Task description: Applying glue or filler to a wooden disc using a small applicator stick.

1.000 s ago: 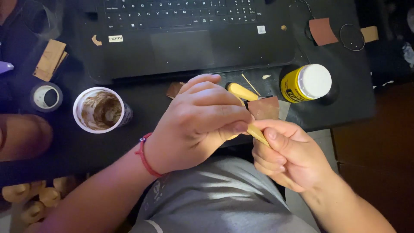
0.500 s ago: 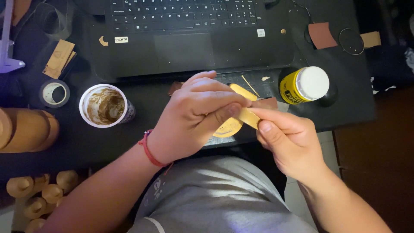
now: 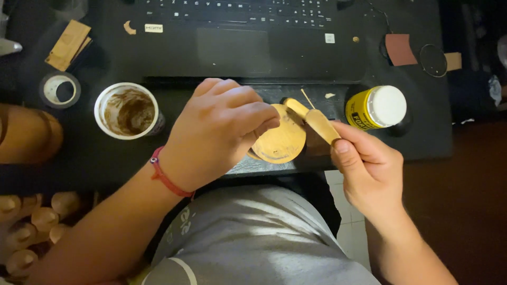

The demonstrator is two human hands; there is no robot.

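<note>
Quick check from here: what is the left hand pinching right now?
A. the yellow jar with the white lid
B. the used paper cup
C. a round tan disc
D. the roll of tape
C: the left hand grips the round tan disc at its edge, while the right hand holds a flat wooden stick against it.

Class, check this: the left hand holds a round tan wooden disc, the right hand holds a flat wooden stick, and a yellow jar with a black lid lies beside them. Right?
Not quite. The head view shows the yellow jar has a white lid, not black. The left hand does hold the round tan wooden disc, the right hand the flat wooden stick.
</note>
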